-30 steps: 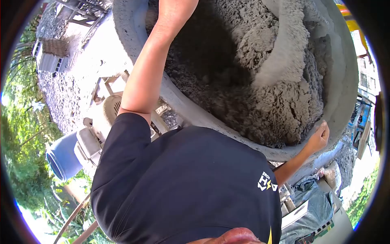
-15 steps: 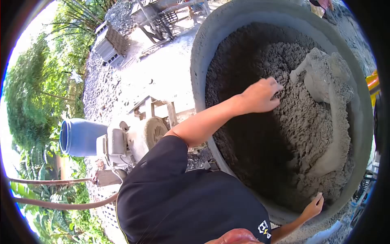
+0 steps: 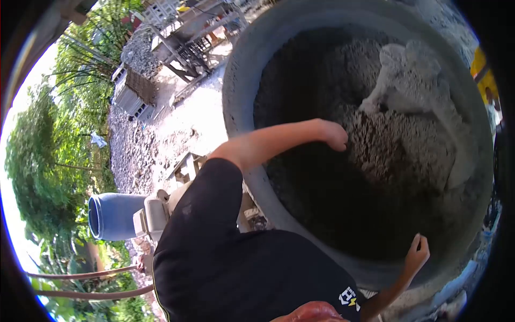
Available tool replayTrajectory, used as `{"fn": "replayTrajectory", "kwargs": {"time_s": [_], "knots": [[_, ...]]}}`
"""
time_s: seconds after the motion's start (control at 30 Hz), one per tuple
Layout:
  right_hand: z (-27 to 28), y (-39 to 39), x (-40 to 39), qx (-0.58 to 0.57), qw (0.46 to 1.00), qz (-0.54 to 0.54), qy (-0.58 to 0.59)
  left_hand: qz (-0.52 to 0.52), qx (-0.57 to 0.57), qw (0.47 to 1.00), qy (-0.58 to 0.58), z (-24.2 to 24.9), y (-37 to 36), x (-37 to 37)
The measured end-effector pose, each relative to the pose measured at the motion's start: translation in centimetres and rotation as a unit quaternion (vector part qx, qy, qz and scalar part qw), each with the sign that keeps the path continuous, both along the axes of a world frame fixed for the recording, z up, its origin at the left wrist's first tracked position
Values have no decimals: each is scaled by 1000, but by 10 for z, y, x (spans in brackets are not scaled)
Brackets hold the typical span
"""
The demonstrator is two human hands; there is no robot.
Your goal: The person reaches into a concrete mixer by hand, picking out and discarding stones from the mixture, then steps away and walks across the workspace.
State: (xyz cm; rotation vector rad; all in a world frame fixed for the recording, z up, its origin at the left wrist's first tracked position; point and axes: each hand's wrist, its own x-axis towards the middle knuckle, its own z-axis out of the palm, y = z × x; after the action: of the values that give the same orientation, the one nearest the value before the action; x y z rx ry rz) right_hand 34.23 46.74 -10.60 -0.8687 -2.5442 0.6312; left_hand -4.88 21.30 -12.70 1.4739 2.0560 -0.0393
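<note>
A large round mixer drum (image 3: 248, 59) with a thick grey rim fills the right half of the head view. Inside lies wet grey concrete mix (image 3: 370, 137), partly in deep shadow. A mixing arm (image 3: 413, 75) caked with mix stands at its right side. My left hand (image 3: 335, 137) reaches over the rim, bent at the wrist above the mix; its fingers are hidden. Nearer the lower rim, my right hand (image 3: 419, 252) hangs over the shaded side. Its fingers are loosely curled, with a gap beside the thumb and nothing visible in it.
A blue barrel (image 3: 115, 216) lies beside a dusty motor (image 3: 155, 213) to the left. Hollow blocks (image 3: 131, 96) are stacked farther back, near a wooden stand (image 3: 185, 45). Gravel (image 3: 129, 147) covers the ground. Something yellow (image 3: 480, 75) shows at the right edge.
My left hand has dropped lower in the view and bent down, so its fingers no longer show. My right hand has risen slightly. The mixing arm has shifted, and the drum looks darker.
</note>
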Motion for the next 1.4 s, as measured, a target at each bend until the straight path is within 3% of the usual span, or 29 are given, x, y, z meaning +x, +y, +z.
{"fn": "replayTrajectory", "kwargs": {"time_s": [0.03,0.13,0.27,0.33,0.37,0.47,0.5,0.53,0.63,0.73,0.8,0.83,0.93,0.97,1.03,1.13,1.23,1.4], "knots": [[-7,7,8,7,1000,-2,5,5,-109,994,-6,-15,11,2],[-5,5,9,-30,999,-23,-18,-36,-215,976,-11,-68,23,20],[-2,1,0,-70,995,-36,-59,-98,-265,953,-108,-149,19,55],[-1,-5,-7,-73,994,-28,-80,-31,-299,924,-234,-178,8,73],[-6,-5,-9,-79,992,-34,-89,-38,-305,920,-241,-188,6,78],[-11,3,-3,-65,992,-19,-106,-193,-313,905,-214,-212,11,114],[-8,1,-2,-60,994,-14,-92,-154,-285,920,-221,-199,7,112],[-6,1,-3,-71,993,-19,-97,-173,-288,913,-230,-226,9,104],[-8,2,2,-56,991,-47,-115,-89,-158,961,-208,-214,-4,52],[-6,4,3,-82,987,-71,-122,-75,-207,960,-174,-191,0,32],[-7,7,4,-93,984,-72,-133,-77,-232,943,-224,-203,-9,41],[-7,6,4,-93,984,-73,-134,-61,-247,935,-245,-238,-19,54],[-6,7,6,-90,985,-72,-130,-32,-305,938,-164,-184,-12,113],[-5,6,6,-94,984,-67,-134,-37,-303,937,-168,-205,-9,121],[-8,6,6,-98,985,-62,-125,-137,-327,933,-57,-260,-6,132],[-7,3,3,-77,986,-28,-142,-111,-323,939,-44,-254,2,139],[-8,-4,-2,-93,980,-27,-175,-137,-357,923,-30,-255,0,138],[-17,-12,-8,-92,973,42,-208,-208,-316,925,38,-276,-14,141]]}}
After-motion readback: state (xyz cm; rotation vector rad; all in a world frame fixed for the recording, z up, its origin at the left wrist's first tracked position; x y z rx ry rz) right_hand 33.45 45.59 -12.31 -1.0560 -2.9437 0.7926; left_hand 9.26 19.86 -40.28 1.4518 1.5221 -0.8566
